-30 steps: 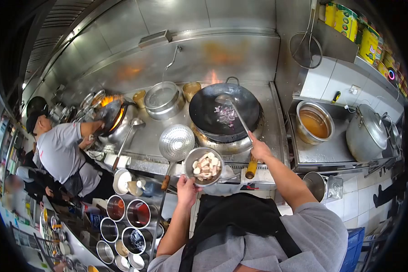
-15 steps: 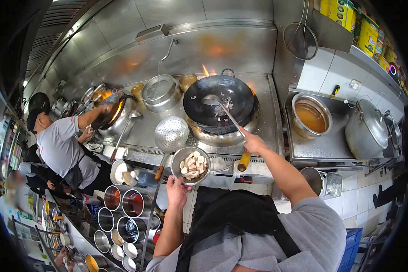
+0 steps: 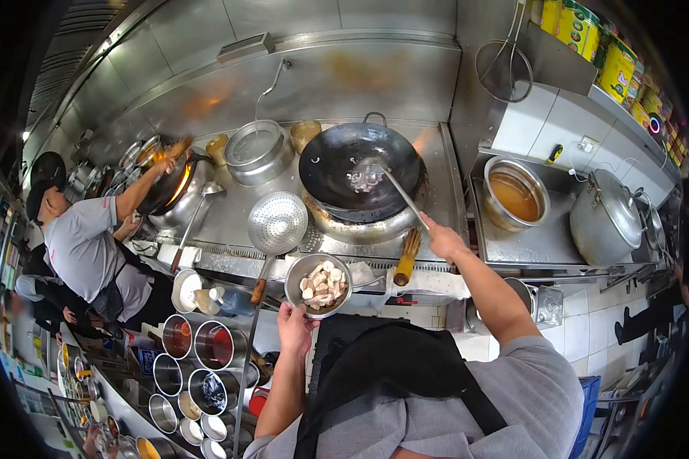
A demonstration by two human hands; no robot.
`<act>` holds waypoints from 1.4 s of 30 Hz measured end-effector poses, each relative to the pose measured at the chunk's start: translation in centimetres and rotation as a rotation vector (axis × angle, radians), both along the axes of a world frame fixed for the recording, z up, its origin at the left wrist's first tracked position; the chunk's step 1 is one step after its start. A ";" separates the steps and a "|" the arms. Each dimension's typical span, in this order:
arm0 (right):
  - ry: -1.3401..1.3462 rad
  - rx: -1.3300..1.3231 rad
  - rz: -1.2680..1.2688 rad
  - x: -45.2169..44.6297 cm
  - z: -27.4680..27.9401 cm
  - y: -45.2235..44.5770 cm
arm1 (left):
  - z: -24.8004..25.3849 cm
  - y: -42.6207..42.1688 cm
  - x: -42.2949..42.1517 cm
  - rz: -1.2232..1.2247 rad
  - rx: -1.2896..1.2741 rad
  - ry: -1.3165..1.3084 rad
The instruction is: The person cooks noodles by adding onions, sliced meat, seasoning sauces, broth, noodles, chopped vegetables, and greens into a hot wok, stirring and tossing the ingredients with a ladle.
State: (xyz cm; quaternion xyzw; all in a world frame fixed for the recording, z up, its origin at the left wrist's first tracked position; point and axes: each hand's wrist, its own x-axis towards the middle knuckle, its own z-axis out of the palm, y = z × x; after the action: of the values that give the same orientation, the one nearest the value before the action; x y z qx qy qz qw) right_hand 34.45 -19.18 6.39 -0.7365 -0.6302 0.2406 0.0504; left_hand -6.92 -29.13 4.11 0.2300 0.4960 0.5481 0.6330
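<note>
Clock positions are read from the wok's centre, with 12 o'clock at the rear wall. The steel counter carries the station. The black wok sits over the burner, loop handle at 12 o'clock. A steel pot stands on the counter between 9 and 10 o'clock, near the wok. A perforated skimmer lies at 8 o'clock, wooden handle extending over the front edge. A long-handled ladle runs from the wok's centre toward 4 o'clock. A steel bowl is at 7 o'clock, by the front edge; whether it touches the edge cannot be determined. A brush lies at 5 o'clock. The right hand is at 4 o'clock, grip closed around the ladle's handle end. The left hand is at 7 o'clock, grip narrow, clasping the bowl's near rim. Pale cut pieces occupy the bowl. Purple-white slices lie in the wok beside the ladle head.
</note>
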 end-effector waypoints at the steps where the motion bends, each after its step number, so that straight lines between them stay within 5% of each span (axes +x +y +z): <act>1: -0.002 -0.002 0.002 -0.9 1.6 -0.7 | 0.1 0.1 -0.3 0.002 -0.002 -0.002; 9: -0.030 -0.032 -0.080 -3.4 5.5 -2.9 | 0.2 1.6 -2.3 -0.012 0.011 -0.010; 14: -0.125 -0.040 -0.001 -1.7 0.7 -0.7 | 0.0 1.5 -2.7 -0.042 -0.002 -0.003; 17: -0.085 -0.010 -0.004 -3.4 5.3 -2.1 | 0.8 1.1 -3.0 -0.058 0.010 -0.022; 19: 0.060 -0.220 -0.143 -6.1 10.8 -5.7 | 1.3 1.2 -3.1 -0.072 0.030 -0.057; 21: 0.037 0.073 0.071 -4.2 6.6 -8.5 | 1.7 0.9 -3.2 -0.039 0.023 -0.048; 23: 0.103 -0.144 0.053 -3.8 5.9 -9.7 | 1.3 0.9 -3.8 -0.025 -0.021 -0.057; 24: -0.081 0.089 0.231 -3.3 3.3 -8.9 | 0.9 1.0 -4.2 -0.029 -0.015 -0.057; 27: 0.042 -0.252 -0.105 -3.8 4.2 -4.5 | 0.1 1.6 -5.0 -0.056 -0.012 -0.095; 29: -0.116 0.163 0.088 1.9 -4.8 0.7 | 0.9 2.1 -5.4 -0.042 -0.021 -0.059; 30: -0.118 0.172 0.088 1.9 -3.4 1.9 | 1.1 2.3 -5.8 -0.042 -0.012 -0.059; 32: 0.568 -0.023 -0.184 1.0 0.1 4.4 | 1.2 2.6 -6.6 -0.013 0.038 -0.076; 37: 0.623 0.311 -0.433 -6.5 -5.2 8.7 | -0.1 3.6 -9.1 0.031 0.037 -0.074; 40: 0.665 0.233 -0.487 -10.6 -4.6 7.6 | -0.4 4.2 -10.4 0.048 0.027 -0.080; 42: 1.013 0.041 -0.362 -10.4 -3.5 6.6 | -0.2 4.5 -11.2 0.051 0.026 -0.087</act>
State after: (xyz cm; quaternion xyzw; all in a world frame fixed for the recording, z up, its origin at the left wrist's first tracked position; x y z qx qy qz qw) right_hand 24.07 -12.57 2.92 -0.6239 -0.3946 0.5409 0.4032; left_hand -18.11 -24.65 3.95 0.2015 0.4665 0.5799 0.6368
